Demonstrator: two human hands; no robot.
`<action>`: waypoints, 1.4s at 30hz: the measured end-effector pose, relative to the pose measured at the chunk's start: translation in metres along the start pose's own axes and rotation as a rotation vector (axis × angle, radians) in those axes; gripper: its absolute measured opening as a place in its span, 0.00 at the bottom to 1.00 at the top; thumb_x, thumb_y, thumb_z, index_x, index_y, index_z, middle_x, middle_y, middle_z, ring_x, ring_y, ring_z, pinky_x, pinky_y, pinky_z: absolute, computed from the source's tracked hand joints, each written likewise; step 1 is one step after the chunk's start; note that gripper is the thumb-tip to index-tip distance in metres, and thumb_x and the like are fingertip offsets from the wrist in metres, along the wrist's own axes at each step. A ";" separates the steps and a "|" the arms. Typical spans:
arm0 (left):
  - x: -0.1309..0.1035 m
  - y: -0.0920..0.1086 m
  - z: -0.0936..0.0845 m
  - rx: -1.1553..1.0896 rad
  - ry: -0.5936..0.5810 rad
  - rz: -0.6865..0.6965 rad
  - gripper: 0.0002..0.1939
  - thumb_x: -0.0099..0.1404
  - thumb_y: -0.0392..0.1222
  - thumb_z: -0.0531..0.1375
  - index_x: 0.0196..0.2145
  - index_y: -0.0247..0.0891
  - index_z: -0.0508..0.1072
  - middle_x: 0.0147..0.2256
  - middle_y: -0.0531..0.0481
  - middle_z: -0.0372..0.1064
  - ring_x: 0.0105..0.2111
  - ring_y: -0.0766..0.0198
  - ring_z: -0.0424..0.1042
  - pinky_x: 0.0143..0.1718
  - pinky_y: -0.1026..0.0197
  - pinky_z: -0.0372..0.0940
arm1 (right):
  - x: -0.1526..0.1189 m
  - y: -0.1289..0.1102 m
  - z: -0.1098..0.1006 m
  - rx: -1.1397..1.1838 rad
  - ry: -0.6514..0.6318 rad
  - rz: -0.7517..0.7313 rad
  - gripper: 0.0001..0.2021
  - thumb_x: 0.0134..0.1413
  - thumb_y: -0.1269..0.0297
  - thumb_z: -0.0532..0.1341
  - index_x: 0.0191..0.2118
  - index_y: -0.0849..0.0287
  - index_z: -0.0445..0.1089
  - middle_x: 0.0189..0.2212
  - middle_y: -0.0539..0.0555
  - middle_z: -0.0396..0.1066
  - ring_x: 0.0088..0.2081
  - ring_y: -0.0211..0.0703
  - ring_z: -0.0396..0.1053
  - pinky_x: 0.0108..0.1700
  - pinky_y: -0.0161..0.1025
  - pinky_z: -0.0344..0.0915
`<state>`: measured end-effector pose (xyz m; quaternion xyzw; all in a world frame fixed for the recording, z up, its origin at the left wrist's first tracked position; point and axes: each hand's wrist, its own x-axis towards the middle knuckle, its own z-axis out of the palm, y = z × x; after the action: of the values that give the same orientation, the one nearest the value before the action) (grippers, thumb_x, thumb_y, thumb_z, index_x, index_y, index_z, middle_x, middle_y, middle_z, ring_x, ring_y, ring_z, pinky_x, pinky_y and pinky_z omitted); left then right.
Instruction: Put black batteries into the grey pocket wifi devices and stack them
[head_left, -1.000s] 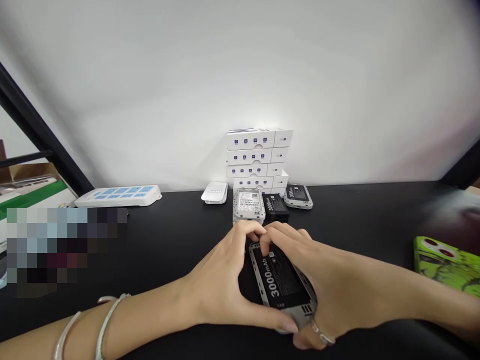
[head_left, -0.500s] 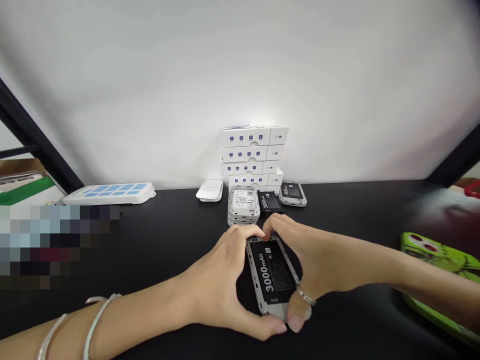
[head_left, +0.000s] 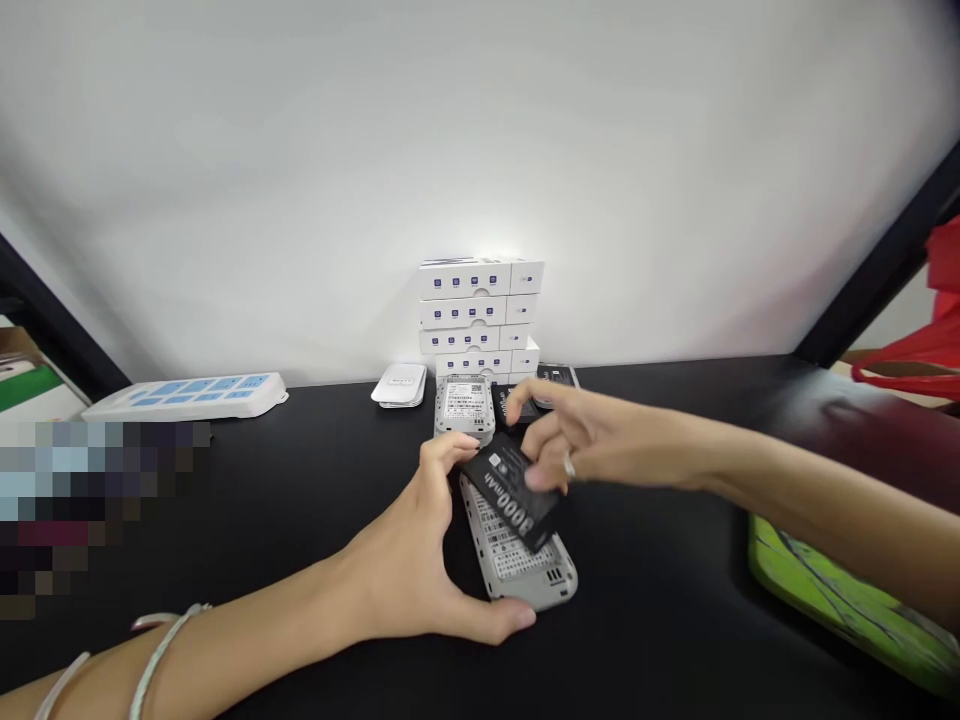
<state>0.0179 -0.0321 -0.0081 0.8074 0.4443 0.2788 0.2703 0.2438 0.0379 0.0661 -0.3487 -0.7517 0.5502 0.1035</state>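
A white device (head_left: 517, 570) lies on the black table with its labelled inside facing up. My left hand (head_left: 420, 560) grips it between the thumb at its lower end and fingers at its upper end. Tilted over the device is a black battery (head_left: 510, 490) marked 3000mAh, which hides part of the label. My right hand (head_left: 577, 440) holds this battery by its right side, thumb on top and index finger raised. Behind the hands sit a stack of similar white devices (head_left: 465, 405) and another black battery (head_left: 517, 405), partly covered by my right hand.
White boxes (head_left: 465, 312) are stacked against the wall. Left of them lie small white devices (head_left: 400, 386) and a power strip (head_left: 187, 396). Another device with a battery (head_left: 559, 376) is behind my right hand. A green patterned object (head_left: 840, 600) lies at right, near a red bag (head_left: 915, 345).
The battery has come out of the device and is now tilted above it in my right hand, baring the label. The camera view has shifted slightly right.
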 end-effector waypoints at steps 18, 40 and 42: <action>0.000 0.002 -0.002 0.162 -0.066 0.122 0.53 0.52 0.61 0.68 0.61 0.47 0.37 0.59 0.35 0.48 0.58 0.36 0.58 0.55 0.31 0.61 | 0.027 0.038 -0.036 -0.381 0.420 -0.046 0.20 0.49 0.57 0.64 0.47 0.60 0.74 0.35 0.54 0.71 0.39 0.46 0.69 0.46 0.46 0.66; 0.034 -0.030 -0.031 0.150 0.271 0.181 0.24 0.67 0.46 0.58 0.57 0.48 0.53 0.65 0.43 0.53 0.66 0.49 0.51 0.63 0.41 0.52 | 0.021 0.085 -0.092 -0.775 0.379 0.097 0.36 0.46 0.35 0.60 0.56 0.52 0.61 0.61 0.60 0.58 0.62 0.66 0.53 0.62 0.60 0.48; 0.034 -0.029 -0.030 0.175 0.269 0.138 0.18 0.71 0.46 0.54 0.57 0.48 0.57 0.65 0.47 0.54 0.67 0.51 0.48 0.64 0.41 0.49 | 0.020 0.083 -0.091 -0.754 0.371 0.103 0.34 0.46 0.35 0.60 0.53 0.53 0.61 0.59 0.60 0.59 0.60 0.65 0.56 0.60 0.57 0.52</action>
<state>-0.0040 0.0166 0.0006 0.8118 0.4424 0.3627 0.1173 0.3127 0.1317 0.0206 -0.4924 -0.8505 0.1691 0.0743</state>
